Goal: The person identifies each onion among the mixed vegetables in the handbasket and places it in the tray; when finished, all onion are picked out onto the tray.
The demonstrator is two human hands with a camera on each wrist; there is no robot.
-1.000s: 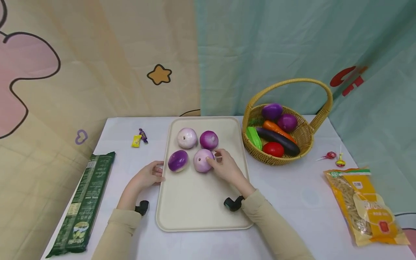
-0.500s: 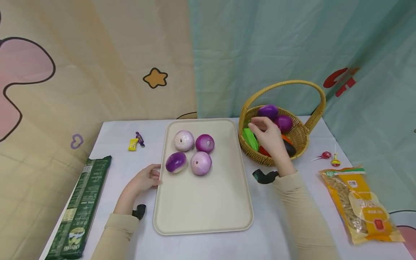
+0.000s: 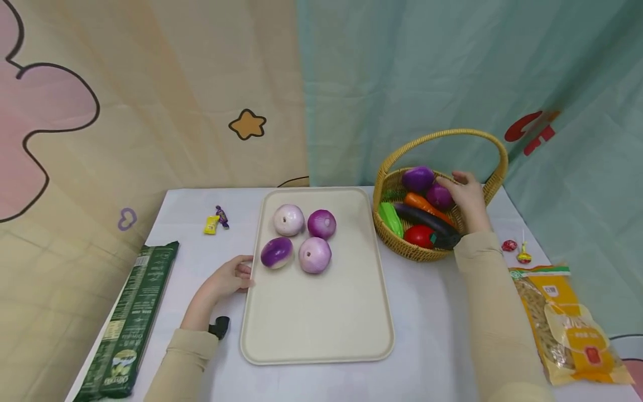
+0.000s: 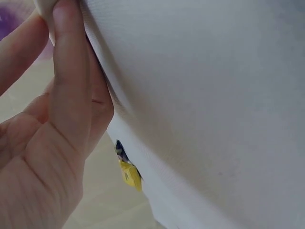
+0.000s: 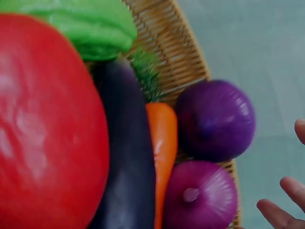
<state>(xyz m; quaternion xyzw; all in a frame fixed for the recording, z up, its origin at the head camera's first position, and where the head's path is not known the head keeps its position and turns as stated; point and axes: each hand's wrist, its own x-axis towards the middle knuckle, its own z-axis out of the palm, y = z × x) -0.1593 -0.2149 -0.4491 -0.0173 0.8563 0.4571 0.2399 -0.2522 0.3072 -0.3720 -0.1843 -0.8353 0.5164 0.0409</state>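
Note:
In the head view my left hand [image 3: 226,280] holds the left rim of a beige tray [image 3: 321,324], its fingers bent at the edge. On the tray sit a purple onion [image 3: 321,224], two pale purple onion-like vegetables [image 3: 315,255] and a purple-and-white turnip-like vegetable [image 3: 276,253]. My right hand [image 3: 469,200] is over the right side of a wicker basket [image 3: 409,252], fingers spread beside a purple onion [image 3: 440,195]. In the right wrist view the fingers [image 5: 281,214] show apart from that onion. Behind the onion sits a darker purple round vegetable [image 5: 217,119].
The basket also has an eggplant [image 3: 427,219], a carrot [image 3: 421,202], a tomato [image 3: 419,236] and a green vegetable [image 3: 390,219], under a tall handle [image 3: 447,133]. Wrapped candies [image 3: 211,224], a green packet [image 3: 133,318], lollipops [image 3: 524,257] and a pasta bag [image 3: 567,329] lie around.
My right hand has left the pale onion-like vegetable on the tray and moved right, across the basket, to the purple onion at its right side. The left hand stays at the tray rim.

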